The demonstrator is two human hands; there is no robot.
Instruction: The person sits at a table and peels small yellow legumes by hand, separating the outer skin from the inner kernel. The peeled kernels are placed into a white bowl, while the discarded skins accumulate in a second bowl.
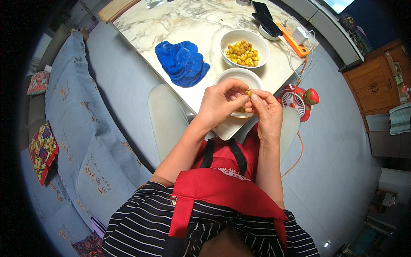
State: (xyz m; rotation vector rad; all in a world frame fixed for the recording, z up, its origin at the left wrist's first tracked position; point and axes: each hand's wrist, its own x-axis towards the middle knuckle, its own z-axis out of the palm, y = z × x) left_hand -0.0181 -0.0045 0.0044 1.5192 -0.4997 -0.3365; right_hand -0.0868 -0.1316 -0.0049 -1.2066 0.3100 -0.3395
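Between the fingertips of both my hands is a small yellow-green fruit, partly hidden by the fingers. My left hand pinches it from the left with thumb and index finger. From the other side, the thumb and fingers of my right hand hold it too. Directly below my hands stands a white bowl; a few yellowish pieces show in its lower part, and my hands cover the rest. Just beyond it, a second white bowl holds a heap of similar yellow fruits.
A blue cloth lies crumpled on the marble-patterned table. Phones and an orange power strip with cables sit at the right edge. A red fan stands right of my knee. A covered sofa is at left.
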